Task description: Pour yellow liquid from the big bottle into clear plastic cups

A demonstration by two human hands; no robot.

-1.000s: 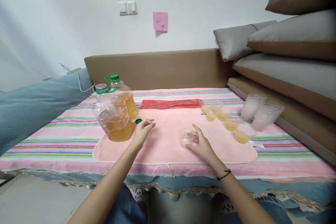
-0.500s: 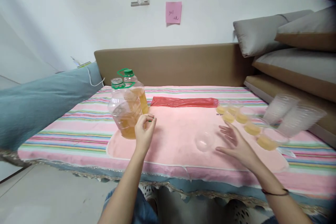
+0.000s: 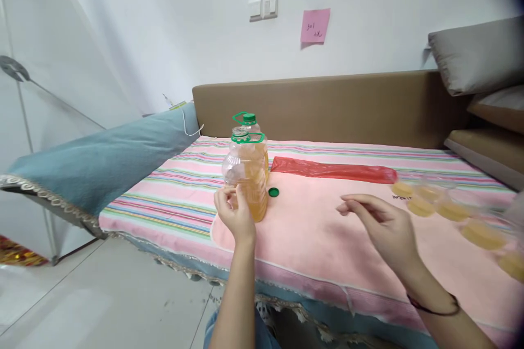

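My left hand (image 3: 235,214) is just in front of an uncapped clear jug (image 3: 250,177) of yellow liquid, fingers curled towards the thumb. Whether it touches the jug I cannot tell, and nothing shows in it. A second jug (image 3: 249,118), with its green cap on, stands behind the first. On the pink mat beside them lies a loose green cap (image 3: 273,192). My right hand (image 3: 379,223) hovers over the mat, its bent fingers drawn near the thumb, with nothing visible in them. To its right stand several clear cups (image 3: 452,210) holding yellow liquid.
A red plastic bag (image 3: 331,169) lies flat along the back of the pink mat (image 3: 307,229). Behind runs a brown backrest (image 3: 315,106). Grey and brown cushions (image 3: 478,54) are stacked at the right, and a blue-covered armrest (image 3: 110,147) is at the left.
The view has turned left. My left hand has moved nearer the open jug. My right hand has shifted left and its spread fingers have closed together; the empty cup near it is no longer visible.
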